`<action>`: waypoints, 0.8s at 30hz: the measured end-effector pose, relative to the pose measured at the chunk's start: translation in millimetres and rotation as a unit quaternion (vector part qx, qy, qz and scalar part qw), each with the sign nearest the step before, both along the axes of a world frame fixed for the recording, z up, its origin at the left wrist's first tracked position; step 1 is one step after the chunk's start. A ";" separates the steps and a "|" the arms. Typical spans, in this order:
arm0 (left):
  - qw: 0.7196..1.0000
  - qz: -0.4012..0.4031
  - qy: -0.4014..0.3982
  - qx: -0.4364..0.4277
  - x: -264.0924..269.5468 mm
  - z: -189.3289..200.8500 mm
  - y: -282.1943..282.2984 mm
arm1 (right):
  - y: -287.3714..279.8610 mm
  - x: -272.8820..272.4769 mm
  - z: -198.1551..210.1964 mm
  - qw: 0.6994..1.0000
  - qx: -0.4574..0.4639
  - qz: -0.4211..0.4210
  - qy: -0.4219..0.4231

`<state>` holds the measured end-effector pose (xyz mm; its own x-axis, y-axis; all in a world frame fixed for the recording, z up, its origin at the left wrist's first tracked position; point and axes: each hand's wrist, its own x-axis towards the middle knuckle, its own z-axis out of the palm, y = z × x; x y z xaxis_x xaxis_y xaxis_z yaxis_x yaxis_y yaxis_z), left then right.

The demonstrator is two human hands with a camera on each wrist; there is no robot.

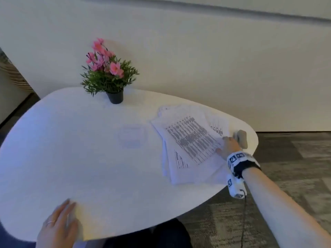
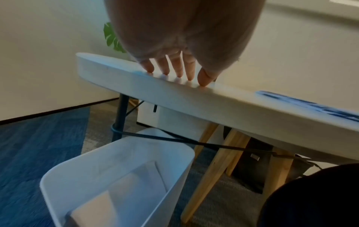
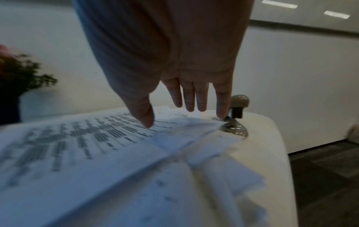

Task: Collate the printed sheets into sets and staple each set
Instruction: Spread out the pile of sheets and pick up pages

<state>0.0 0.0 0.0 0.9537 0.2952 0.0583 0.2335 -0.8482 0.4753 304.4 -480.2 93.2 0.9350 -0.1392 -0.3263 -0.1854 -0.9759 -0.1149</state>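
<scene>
A loose, fanned pile of printed sheets [image 1: 189,140] lies on the right part of the white table [image 1: 89,158]. My right hand [image 1: 227,145] reaches over the pile's right corner with straight fingers. In the right wrist view the thumb [image 3: 145,118] touches the top sheet [image 3: 97,145], and the little finger [image 3: 221,107] comes down beside a beige stapler [image 3: 238,107]. The stapler [image 1: 240,138] stands at the table's right edge, just past that hand. My left hand [image 1: 59,224] lies flat on the near left rim, its fingertips [image 2: 178,73] on the table edge [image 2: 155,95], holding nothing.
A small black pot of pink flowers [image 1: 109,74] stands at the table's far side, by the wall. Below the near left edge stands a white bin [image 2: 116,176], beside wooden legs [image 2: 219,169] and a black cable [image 2: 174,139]. Carpet lies to the right.
</scene>
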 end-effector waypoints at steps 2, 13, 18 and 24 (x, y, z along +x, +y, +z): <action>0.999 0.026 0.008 0.019 -3.9 -7.3 -0.6 | -5.7 3.6 -6.6 1.000 -0.003 -0.010 0.005; 0.996 0.066 0.022 0.048 -18.1 -12.7 -22.4 | -2.1 23.5 -13.1 1.000 -0.008 -0.014 -0.004; 0.995 0.095 0.030 0.032 -17.7 -12.1 -28.8 | 18.6 11.6 -1.1 0.999 0.023 0.021 -0.024; 0.992 0.118 0.049 0.000 -14.1 -7.8 -28.1 | 35.5 -24.4 2.9 0.974 0.183 -0.075 -0.113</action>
<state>-14.1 -28.1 -7.8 0.8594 0.5104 -0.0308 0.4700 -0.7648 0.4406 280.0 -444.7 96.1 0.9665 -0.1933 -0.1687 -0.2532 -0.8252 -0.5049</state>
